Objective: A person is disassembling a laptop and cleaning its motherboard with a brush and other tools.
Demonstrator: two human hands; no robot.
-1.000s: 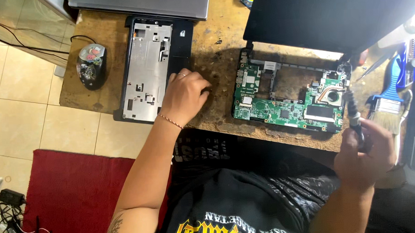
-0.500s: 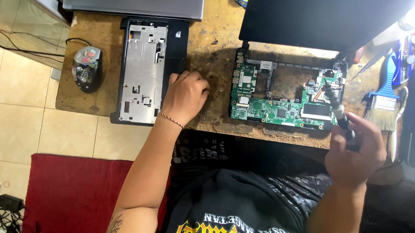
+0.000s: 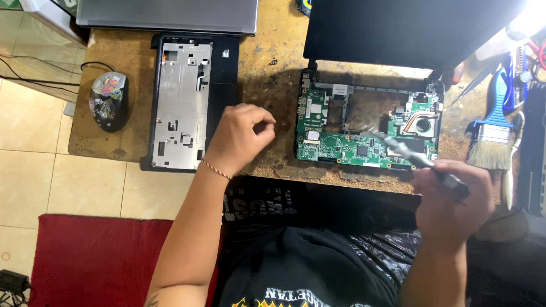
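My right hand grips a grey-handled screwdriver at the table's near edge. Its tip points left and up over the green motherboard of an opened black laptop. My left hand hovers above the wooden table, between the motherboard and a black-and-silver laptop cover panel. Its thumb and fingertips are pinched together, and nothing shows between them. A copper heat pipe and fan sit at the board's right end.
A dark patterned mouse lies at the table's left end, and a closed silver laptop sits behind the panel. At the right lie a blue-handled brush and other tools. A red mat and cables are on the tiled floor.
My left hand has lifted off the table beside the cover panel and drawn its fingers into a pinch. The screwdriver has swung from upright to pointing left across the motherboard.
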